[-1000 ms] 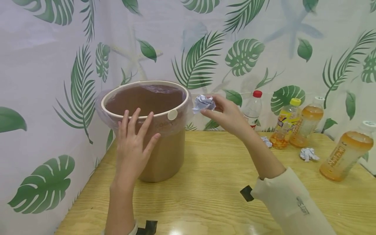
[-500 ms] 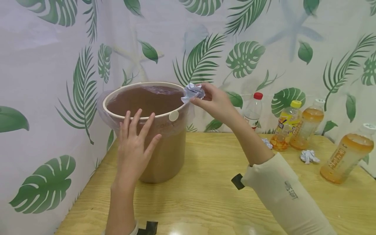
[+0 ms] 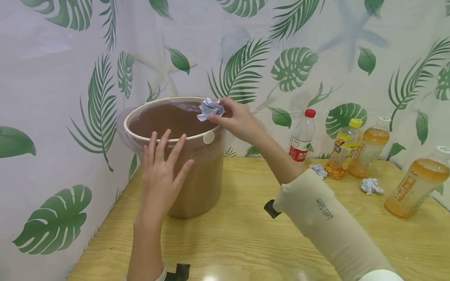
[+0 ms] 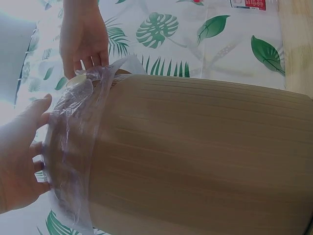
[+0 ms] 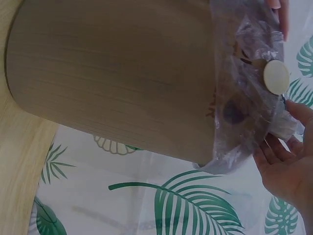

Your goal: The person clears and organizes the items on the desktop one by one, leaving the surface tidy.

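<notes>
A brown trash bin (image 3: 197,183) with a cream rim and a clear plastic liner (image 4: 73,147) folded over its edge stands on the table. My left hand (image 3: 158,171) rests against the near side of the bin at the rim, its fingers spread and straight. With thumb and fingers my right hand (image 3: 237,119) pinches a crumpled white paper ball (image 3: 210,109) over the right part of the bin's opening. In the right wrist view the right hand (image 5: 288,161) is beside the rim, and the bin hides most of the paper. The bottom of the bin is out of sight.
On the right of the wooden table (image 3: 253,234) stand a red-capped bottle (image 3: 302,136), a yellow-capped bottle (image 3: 342,150) and two orange-tinted bottles, one farther back (image 3: 369,146) and one nearer (image 3: 416,185). Two more paper balls, one left (image 3: 318,171) and one right (image 3: 371,186), lie near them.
My right hand has carried the paper ball leftward and slightly up, from beside the bin to over its opening. The left hand has stayed at the rim.
</notes>
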Demonstrator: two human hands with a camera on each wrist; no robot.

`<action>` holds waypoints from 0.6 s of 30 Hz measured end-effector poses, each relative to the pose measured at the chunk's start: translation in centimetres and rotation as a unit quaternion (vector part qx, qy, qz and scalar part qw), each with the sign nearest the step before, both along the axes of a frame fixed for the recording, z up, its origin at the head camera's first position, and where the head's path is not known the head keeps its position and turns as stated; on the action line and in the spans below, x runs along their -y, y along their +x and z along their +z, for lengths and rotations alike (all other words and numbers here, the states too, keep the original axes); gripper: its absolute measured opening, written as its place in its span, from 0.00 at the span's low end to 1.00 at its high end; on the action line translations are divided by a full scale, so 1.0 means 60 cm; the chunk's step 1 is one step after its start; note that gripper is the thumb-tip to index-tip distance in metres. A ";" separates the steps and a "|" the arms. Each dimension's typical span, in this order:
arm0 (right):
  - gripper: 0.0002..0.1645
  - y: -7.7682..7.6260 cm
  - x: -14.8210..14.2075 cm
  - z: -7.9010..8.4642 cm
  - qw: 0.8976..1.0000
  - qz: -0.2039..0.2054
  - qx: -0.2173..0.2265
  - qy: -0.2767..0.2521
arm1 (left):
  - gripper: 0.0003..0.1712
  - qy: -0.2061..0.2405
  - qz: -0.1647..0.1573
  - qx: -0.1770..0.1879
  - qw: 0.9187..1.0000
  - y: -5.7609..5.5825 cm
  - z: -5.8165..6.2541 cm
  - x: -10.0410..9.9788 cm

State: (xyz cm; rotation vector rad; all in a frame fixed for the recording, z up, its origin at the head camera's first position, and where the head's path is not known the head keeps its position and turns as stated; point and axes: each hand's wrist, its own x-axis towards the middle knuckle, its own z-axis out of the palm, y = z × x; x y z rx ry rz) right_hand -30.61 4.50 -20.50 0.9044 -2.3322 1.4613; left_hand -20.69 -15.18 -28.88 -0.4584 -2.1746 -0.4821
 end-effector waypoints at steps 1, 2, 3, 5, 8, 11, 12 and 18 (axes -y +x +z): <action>0.21 -0.003 0.002 -0.002 1.000 -0.001 0.001 0.002 | 0.34 0.000 0.000 0.000 1.000 0.000 0.000 0.000; 0.21 -0.006 0.005 -0.003 1.000 -0.003 0.001 0.007 | 0.34 0.000 -0.001 0.000 1.000 0.000 0.000 -0.001; 0.20 -0.008 0.007 -0.005 1.000 -0.003 0.002 0.010 | 0.34 0.000 -0.001 0.000 1.000 0.000 0.000 -0.001; 0.21 -0.010 0.011 -0.007 1.000 -0.003 0.007 0.014 | 0.34 0.001 -0.003 -0.001 1.000 -0.001 0.000 -0.001; 0.21 -0.011 0.015 -0.010 1.000 -0.006 0.016 0.015 | 0.35 0.001 -0.004 -0.004 1.000 -0.002 0.001 -0.001; 0.21 -0.011 0.019 -0.013 1.000 -0.004 0.019 0.011 | 0.35 0.001 -0.006 -0.006 1.000 -0.002 0.001 -0.001; 0.21 -0.011 0.020 -0.015 1.000 -0.003 0.017 0.010 | 0.35 0.001 -0.005 -0.006 1.000 -0.002 0.001 -0.001; 0.22 -0.010 0.025 -0.025 1.000 -0.012 -0.004 0.017 | 0.35 0.001 -0.004 -0.003 1.000 -0.002 0.001 0.001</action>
